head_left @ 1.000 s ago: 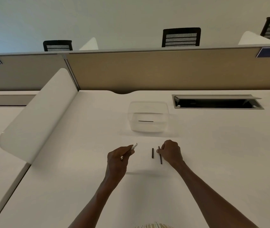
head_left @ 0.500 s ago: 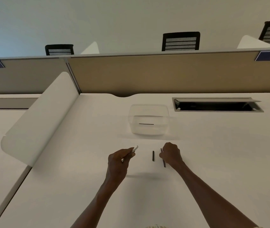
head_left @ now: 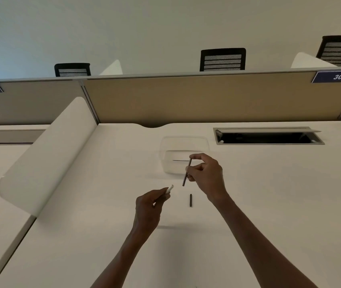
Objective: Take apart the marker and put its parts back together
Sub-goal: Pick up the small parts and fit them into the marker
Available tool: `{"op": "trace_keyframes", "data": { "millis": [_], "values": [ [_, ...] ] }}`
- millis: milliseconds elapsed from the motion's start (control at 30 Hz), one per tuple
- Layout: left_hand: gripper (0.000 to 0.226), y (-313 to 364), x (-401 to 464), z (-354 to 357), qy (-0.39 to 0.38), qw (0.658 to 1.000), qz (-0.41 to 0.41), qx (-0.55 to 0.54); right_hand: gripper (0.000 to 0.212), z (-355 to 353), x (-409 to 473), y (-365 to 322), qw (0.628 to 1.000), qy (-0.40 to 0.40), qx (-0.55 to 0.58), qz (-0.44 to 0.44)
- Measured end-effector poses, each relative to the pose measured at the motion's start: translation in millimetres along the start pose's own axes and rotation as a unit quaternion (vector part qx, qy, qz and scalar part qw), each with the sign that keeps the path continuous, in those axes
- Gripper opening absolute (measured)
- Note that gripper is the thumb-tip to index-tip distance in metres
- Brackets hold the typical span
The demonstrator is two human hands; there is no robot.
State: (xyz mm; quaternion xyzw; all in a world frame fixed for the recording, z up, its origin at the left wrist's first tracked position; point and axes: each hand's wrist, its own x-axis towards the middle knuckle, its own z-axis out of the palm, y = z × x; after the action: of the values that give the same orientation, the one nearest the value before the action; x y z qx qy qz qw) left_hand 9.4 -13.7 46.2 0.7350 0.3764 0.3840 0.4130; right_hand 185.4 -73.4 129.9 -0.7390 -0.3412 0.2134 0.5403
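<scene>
Step in hand: you seem to be in the re-assembly part; the marker is in pieces, and you have two of them in your hands.
Right hand: your right hand [head_left: 206, 174] is raised above the desk [head_left: 269, 204] and pinches a thin dark rod [head_left: 186, 172], probably the ink core, between thumb and fingers; the rod is tilted, lower end toward you.
Left hand: your left hand [head_left: 149, 204] grips the white barrel [head_left: 169, 189]; only its end shows beyond the fingers.
Remaining part: a short dark piece [head_left: 190, 200] lies on the desk between your hands, touched by neither.
Container: a clear container [head_left: 184, 155] stands behind, with a thin dark line inside; I cannot tell what it is.
Next move: bring the rod's lower end to the barrel's opening, line the two axes up, then slide it in gently.
</scene>
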Motion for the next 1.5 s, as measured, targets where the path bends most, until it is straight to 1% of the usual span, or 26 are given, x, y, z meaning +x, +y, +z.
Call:
{"op": "trace_keyframes", "data": {
  "millis": [233, 400, 600, 700, 933, 1067, 1167, 1233, 1300, 1400, 1500],
  "values": [
    [0.028, 9.6, -0.3, 2.7, -0.011, 0.999, -0.011, -0.043, 0.029, 14.3, -8.4, -7.6, 1.000, 0.005, 0.001, -0.025],
    [0.027, 12.4, 0.2, 2.1, -0.016, 0.999, -0.006, -0.049, 0.030, 13.7, -9.3, -10.1, 0.999, 0.021, 0.005, -0.030],
    [0.023, 20.1, -0.9, 4.3, -0.019, 0.997, -0.033, -0.070, 0.031, 12.5, -9.1, -9.6, 0.998, 0.022, 0.005, -0.050],
    [0.022, 22.3, -0.9, 4.1, -0.017, 0.995, -0.051, -0.085, 0.031, 12.3, -11.4, -8.6, 0.996, 0.021, 0.013, -0.082],
    [0.015, 28.9, 1.5, 3.2, -0.014, 0.991, -0.096, -0.089, 0.032, 16.9, -18.0, -9.1, 0.981, 0.017, 0.003, -0.193],
    [0.013, 35.9, 3.4, 1.1, -0.002, 0.987, -0.116, -0.112, 0.024, 18.8, -18.3, -7.7, 0.975, 0.009, 0.006, -0.220],
    [0.012, 40.8, 5.6, -0.1, 0.010, 0.985, -0.120, -0.126, 0.025, 19.6, -18.3, -5.0, 0.976, 0.004, 0.014, -0.217],
    [0.011, 43.5, 6.3, -1.2, 0.017, 0.981, -0.128, -0.148, 0.027, 19.0, -17.3, -2.5, 0.979, 0.013, 0.028, -0.199],
    [0.011, 45.9, 5.7, -2.4, 0.021, 0.979, -0.132, -0.156, 0.023, 18.1, -15.2, 0.8, 0.983, 0.022, 0.032, -0.181],
    [0.010, 47.8, 4.9, -3.0, 0.025, 0.978, -0.133, -0.157, 0.014, 17.1, -11.3, 9.8, 0.984, 0.028, 0.013, -0.173],
    [0.010, 49.6, 4.2, -2.9, 0.028, 0.977, -0.136, -0.160, 0.011, 15.5, -6.9, 24.5, 0.986, 0.033, -0.027, -0.158]
  ]
}}
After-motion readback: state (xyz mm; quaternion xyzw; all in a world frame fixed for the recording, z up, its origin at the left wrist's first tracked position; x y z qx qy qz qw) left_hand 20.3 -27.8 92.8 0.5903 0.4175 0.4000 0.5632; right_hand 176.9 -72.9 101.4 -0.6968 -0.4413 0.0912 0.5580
